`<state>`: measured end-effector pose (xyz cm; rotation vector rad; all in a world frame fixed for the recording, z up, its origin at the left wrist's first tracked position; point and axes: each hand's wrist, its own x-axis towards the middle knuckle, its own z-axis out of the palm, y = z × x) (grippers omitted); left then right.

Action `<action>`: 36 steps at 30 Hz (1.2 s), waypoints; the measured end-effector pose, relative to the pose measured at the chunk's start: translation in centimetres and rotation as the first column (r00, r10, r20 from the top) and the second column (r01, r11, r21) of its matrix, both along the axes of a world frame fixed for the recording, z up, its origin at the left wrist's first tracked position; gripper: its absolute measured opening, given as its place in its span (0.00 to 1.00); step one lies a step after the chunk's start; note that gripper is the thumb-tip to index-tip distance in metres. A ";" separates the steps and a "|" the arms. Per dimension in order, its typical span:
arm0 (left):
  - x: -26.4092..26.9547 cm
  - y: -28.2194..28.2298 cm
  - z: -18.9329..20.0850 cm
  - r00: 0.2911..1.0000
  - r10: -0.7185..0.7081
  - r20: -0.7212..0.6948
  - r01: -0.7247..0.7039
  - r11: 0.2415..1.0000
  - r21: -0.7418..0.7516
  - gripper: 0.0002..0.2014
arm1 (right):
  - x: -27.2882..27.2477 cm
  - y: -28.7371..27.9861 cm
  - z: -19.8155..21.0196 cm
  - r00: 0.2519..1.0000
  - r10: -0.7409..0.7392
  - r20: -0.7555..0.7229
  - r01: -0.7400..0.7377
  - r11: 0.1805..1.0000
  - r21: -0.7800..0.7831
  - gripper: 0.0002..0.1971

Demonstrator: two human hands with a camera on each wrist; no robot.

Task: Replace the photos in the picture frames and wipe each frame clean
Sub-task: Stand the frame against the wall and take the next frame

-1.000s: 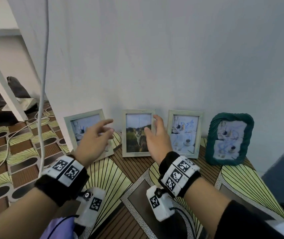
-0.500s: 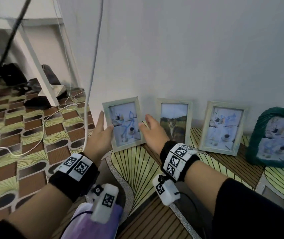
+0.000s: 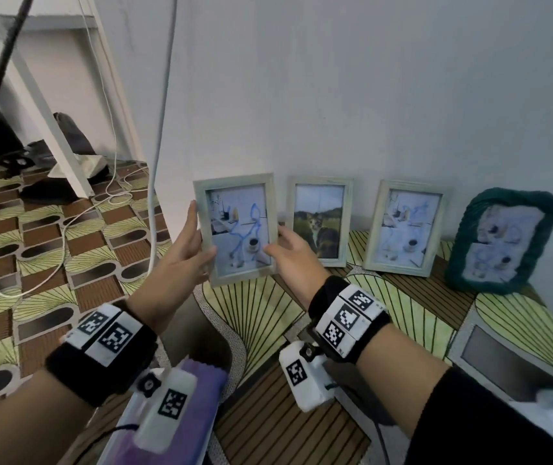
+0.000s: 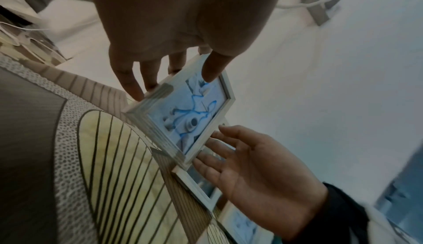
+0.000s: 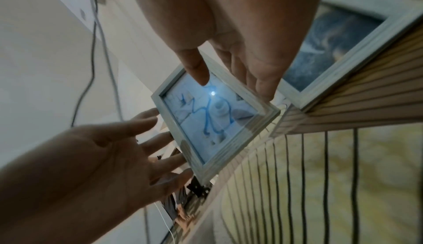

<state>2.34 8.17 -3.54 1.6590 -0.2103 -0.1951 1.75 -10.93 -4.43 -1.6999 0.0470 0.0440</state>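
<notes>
— Both hands are holding the pale frame (image 3: 238,229) between them: the left hand (image 3: 181,245) is pinching its left edge, thumb (image 4: 211,68) lying on the glass and fingers going behind, and the right hand (image 3: 290,251) is doing the same on the right edge, its thumb (image 5: 196,68) pressing the front.

— Where is the frame sitting relative to the rest?

— It is being held upright, its lower edge just above the patterned mat (image 3: 255,317), at the left end of the row. Beside it the cat photo frame (image 3: 319,221), another pale frame (image 3: 402,226) and the green frame (image 3: 501,239) are leaning on the wall (image 3: 369,95).

— Anything hard to see?

— The fingers behind the frame are hidden from the head view, and the back of the frame is not showing anywhere. The wrist views are blurring at the edges.

— And compared with half a second ago?

— Then the frame was standing on the mat with the hands only closing on its sides; now it is lifted and gripped.
</notes>
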 end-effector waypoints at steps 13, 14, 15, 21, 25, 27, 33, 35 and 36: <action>-15.2 -2.8 2.8 0.980 -0.176 0.091 0.179 0.983 -0.036 0.36 | -19.2 -5.7 1.5 0.964 -0.137 0.229 0.154 0.987 -0.056 0.15; -16.2 -3.1 2.9 0.977 -0.186 0.106 0.190 0.981 -0.027 0.36 | -20.4 -6.3 1.5 0.962 -0.148 0.231 0.166 0.984 -0.062 0.14; -17.1 -3.4 3.0 0.973 -0.198 0.117 0.202 0.979 -0.017 0.36 | -21.5 -6.9 1.4 0.960 -0.161 0.229 0.180 0.982 -0.064 0.13; -21.2 -4.8 2.4 0.962 -0.259 0.090 0.258 0.966 0.027 0.38 | -27.1 -10.0 1.0 0.964 -0.214 0.160 0.224 0.973 -0.047 0.19; -23.1 -5.4 1.0 0.942 -0.336 0.003 0.334 0.939 0.078 0.37 | -29.4 -10.9 -0.1 0.991 -0.130 0.030 0.129 0.991 0.028 0.11; -23.7 -5.6 0.1 0.937 -0.345 -0.055 0.348 0.933 0.088 0.38 | -30.1 -10.9 -0.9 0.991 -0.128 -0.036 0.129 0.990 0.053 0.11; -23.5 -5.4 -2.2 0.925 -0.351 -0.144 0.367 0.924 0.105 0.38 | -30.3 -10.7 -3.6 0.958 -0.164 -0.236 0.194 0.975 0.108 0.06; -23.0 -5.5 -2.9 0.922 -0.357 -0.151 0.379 0.912 0.156 0.38 | -30.0 -10.7 -4.0 0.951 -0.160 -0.263 0.196 0.974 0.116 0.05; -22.8 -5.7 -3.2 0.920 -0.364 -0.144 0.387 0.900 0.199 0.39 | -29.9 -10.7 -4.2 0.947 -0.157 -0.279 0.198 0.972 0.124 0.06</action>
